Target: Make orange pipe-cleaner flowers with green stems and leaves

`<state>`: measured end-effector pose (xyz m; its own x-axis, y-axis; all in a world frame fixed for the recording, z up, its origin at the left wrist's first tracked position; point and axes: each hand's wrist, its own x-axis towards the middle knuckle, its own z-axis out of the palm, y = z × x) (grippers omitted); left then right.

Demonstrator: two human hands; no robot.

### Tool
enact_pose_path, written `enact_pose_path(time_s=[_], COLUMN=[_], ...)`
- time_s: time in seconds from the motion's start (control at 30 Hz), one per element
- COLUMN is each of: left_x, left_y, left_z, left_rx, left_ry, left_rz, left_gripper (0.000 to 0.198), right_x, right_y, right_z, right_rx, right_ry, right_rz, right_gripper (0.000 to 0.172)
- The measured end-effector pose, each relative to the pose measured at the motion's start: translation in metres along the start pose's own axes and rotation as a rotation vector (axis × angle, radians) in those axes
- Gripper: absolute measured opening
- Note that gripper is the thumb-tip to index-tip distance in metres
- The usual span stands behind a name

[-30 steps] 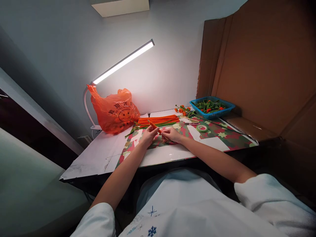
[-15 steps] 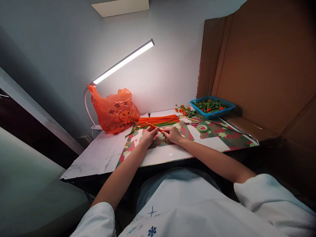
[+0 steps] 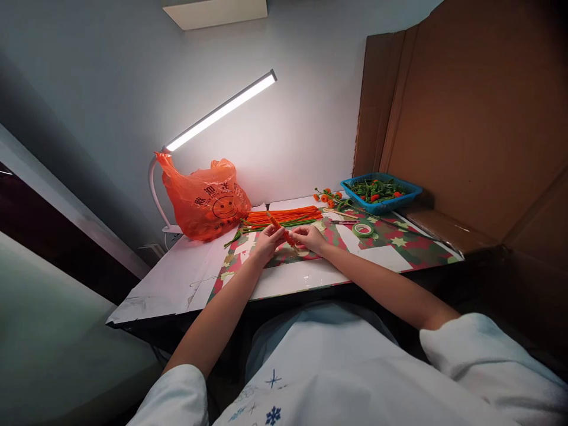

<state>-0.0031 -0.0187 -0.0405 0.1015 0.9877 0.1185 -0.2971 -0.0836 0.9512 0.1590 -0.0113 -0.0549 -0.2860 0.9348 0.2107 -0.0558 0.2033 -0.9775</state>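
Over the near middle of the table, my left hand (image 3: 267,241) and my right hand (image 3: 310,238) pinch one orange pipe cleaner (image 3: 274,221). It looks coiled round a thin stick, whose pale end shows below my fingers. My left fingers hold its upper part; my right fingertips close on the lower part. Fingers hide some of the coil. Just beyond lies a row of straight orange pipe cleaners (image 3: 284,215), with green pipe cleaners (image 3: 299,223) along its near side.
An orange plastic bag (image 3: 206,204) stands left below a lit lamp (image 3: 222,111). Orange flowers (image 3: 326,197) lie near a blue basket (image 3: 384,207) of green and orange pieces. Green tape (image 3: 363,230) is to the right, and a cardboard wall (image 3: 461,130) rises beyond.
The coiled pipe cleaner has turned to a steeper slant, and its lower end now points down toward the table. My right fingers have shifted slightly along it. Both hands keep hold.
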Motion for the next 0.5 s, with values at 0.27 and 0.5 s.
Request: enact_pose_path(time_s=[0.27, 0.5], left_x=[-0.0087, -0.008], left_y=[0.003, -0.0001], left_z=[0.0021, 0.0001], left_rx=[0.106, 0.171], left_ry=[-0.152, -0.272], left_rz=[-0.133, -0.184], left_gripper=[0.042, 0.043], right_x=[0.0003, 0.0034], right_y=[-0.0128, -0.0053], right_z=[-0.0028, -0.0047], right_rx=[0.217, 0.287], right_ry=[0.003, -0.132], right_rz=[0.159, 0.205], right_gripper=[0.03, 0.041])
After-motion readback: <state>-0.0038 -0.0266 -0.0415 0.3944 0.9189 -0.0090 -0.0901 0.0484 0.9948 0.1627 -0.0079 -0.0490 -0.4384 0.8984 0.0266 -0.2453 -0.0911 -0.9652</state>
